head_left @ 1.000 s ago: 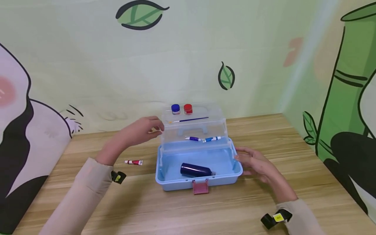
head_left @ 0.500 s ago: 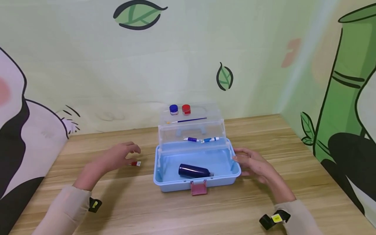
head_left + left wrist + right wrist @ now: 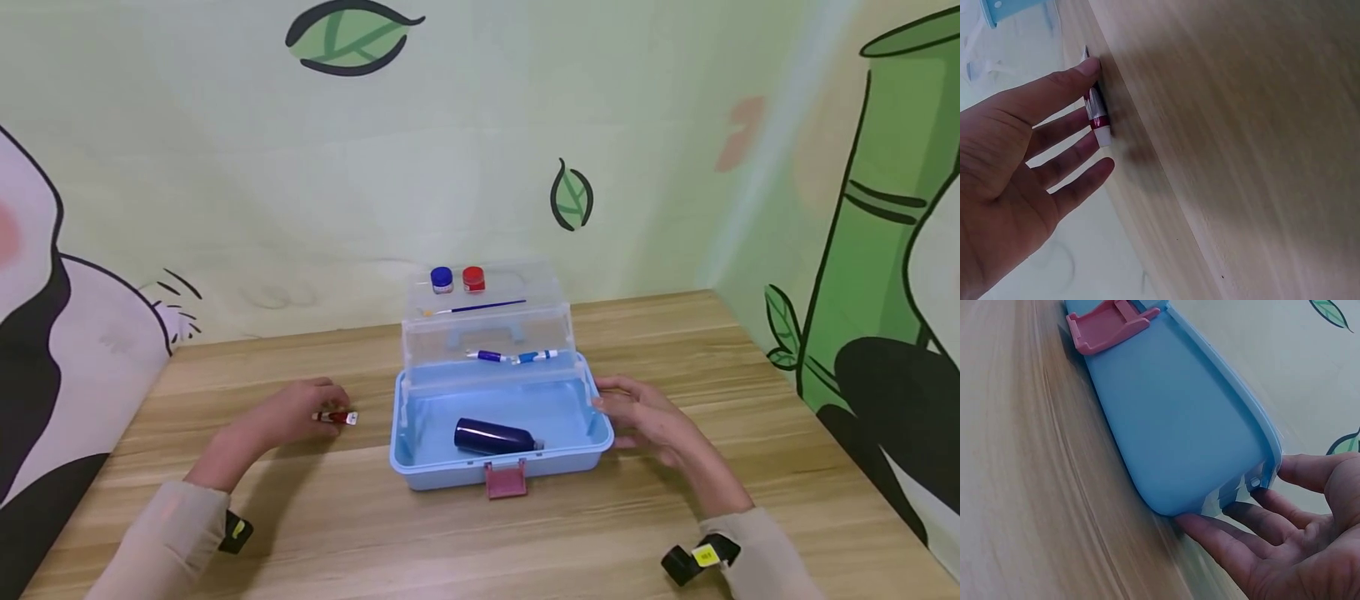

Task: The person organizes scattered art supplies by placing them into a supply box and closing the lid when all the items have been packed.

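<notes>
My left hand [image 3: 296, 410] is at a small red-and-white paint tube [image 3: 345, 417] on the table. In the left wrist view the thumb presses one side of the tube [image 3: 1096, 106] and the fingers lie behind it. My right hand [image 3: 652, 419] holds the right end of a light-blue plastic storage box [image 3: 450, 477], thumb at the rim and fingers against the end wall [image 3: 1191, 425]. A dark-blue bottle [image 3: 495, 436] lies inside the box. Two pens, one purple [image 3: 487, 356] and one blue [image 3: 535, 357], lie in its clear raised tray.
The clear upper part [image 3: 517, 283] carries a blue-capped jar [image 3: 442, 279], a red-capped jar [image 3: 473, 278] and a thin paintbrush [image 3: 480, 307]. A pink latch [image 3: 506, 481] hangs at the box's front. A printed backdrop [image 3: 225, 167] stands behind the wooden table [image 3: 420, 546].
My left hand has moved from beside the clear tray down and left to the paint tube, and its fingers have closed on it. My right hand stays at the box.
</notes>
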Action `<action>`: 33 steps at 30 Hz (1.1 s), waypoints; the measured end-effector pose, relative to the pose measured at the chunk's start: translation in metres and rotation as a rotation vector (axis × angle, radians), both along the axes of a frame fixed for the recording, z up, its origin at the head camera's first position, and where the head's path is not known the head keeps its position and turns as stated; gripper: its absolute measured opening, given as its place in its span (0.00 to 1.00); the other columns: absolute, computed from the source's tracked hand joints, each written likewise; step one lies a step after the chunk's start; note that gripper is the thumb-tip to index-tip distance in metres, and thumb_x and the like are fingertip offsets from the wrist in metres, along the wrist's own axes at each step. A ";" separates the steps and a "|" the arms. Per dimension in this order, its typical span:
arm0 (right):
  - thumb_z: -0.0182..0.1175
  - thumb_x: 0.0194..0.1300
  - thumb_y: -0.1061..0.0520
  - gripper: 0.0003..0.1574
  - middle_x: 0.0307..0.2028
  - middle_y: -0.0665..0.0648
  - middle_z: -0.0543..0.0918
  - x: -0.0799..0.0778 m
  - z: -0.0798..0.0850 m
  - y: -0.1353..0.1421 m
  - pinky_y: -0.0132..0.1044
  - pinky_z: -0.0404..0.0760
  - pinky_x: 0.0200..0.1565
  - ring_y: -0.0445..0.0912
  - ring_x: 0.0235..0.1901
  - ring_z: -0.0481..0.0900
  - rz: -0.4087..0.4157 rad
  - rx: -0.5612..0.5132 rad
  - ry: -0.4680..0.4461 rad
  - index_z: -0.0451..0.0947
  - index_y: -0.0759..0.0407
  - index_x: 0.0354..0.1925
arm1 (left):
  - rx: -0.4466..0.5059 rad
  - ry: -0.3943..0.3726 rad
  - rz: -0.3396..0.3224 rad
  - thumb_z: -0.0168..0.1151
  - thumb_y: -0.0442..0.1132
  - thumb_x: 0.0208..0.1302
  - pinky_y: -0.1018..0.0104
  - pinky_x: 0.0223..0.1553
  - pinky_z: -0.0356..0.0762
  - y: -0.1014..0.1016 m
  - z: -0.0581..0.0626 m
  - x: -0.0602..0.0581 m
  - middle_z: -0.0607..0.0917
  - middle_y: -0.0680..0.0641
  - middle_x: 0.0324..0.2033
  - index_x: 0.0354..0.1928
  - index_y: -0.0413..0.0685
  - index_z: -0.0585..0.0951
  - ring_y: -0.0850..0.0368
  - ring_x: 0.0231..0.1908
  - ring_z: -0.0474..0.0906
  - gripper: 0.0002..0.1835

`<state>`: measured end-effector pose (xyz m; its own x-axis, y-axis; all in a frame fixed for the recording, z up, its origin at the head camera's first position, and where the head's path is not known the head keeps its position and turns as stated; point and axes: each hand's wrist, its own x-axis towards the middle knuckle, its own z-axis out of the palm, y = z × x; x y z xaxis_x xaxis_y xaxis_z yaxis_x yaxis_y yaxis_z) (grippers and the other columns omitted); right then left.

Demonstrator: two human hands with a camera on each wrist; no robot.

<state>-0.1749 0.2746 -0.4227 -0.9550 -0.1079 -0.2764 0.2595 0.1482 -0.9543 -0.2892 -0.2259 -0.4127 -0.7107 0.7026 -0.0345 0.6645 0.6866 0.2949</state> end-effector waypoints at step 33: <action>0.61 0.72 0.49 0.42 0.67 0.74 0.70 0.001 0.001 -0.003 0.52 0.85 0.49 0.61 0.59 0.79 0.001 0.013 -0.004 0.58 0.65 0.74 | 0.016 0.007 -0.047 0.74 0.26 0.56 0.65 0.37 0.81 0.002 -0.005 0.000 0.82 0.53 0.35 0.35 0.49 0.86 0.61 0.36 0.78 0.10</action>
<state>-0.1744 0.2721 -0.4217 -0.9537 -0.1053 -0.2817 0.2632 0.1611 -0.9512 -0.2888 -0.2240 -0.4180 -0.6772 0.7356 -0.0181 0.6978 0.6498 0.3013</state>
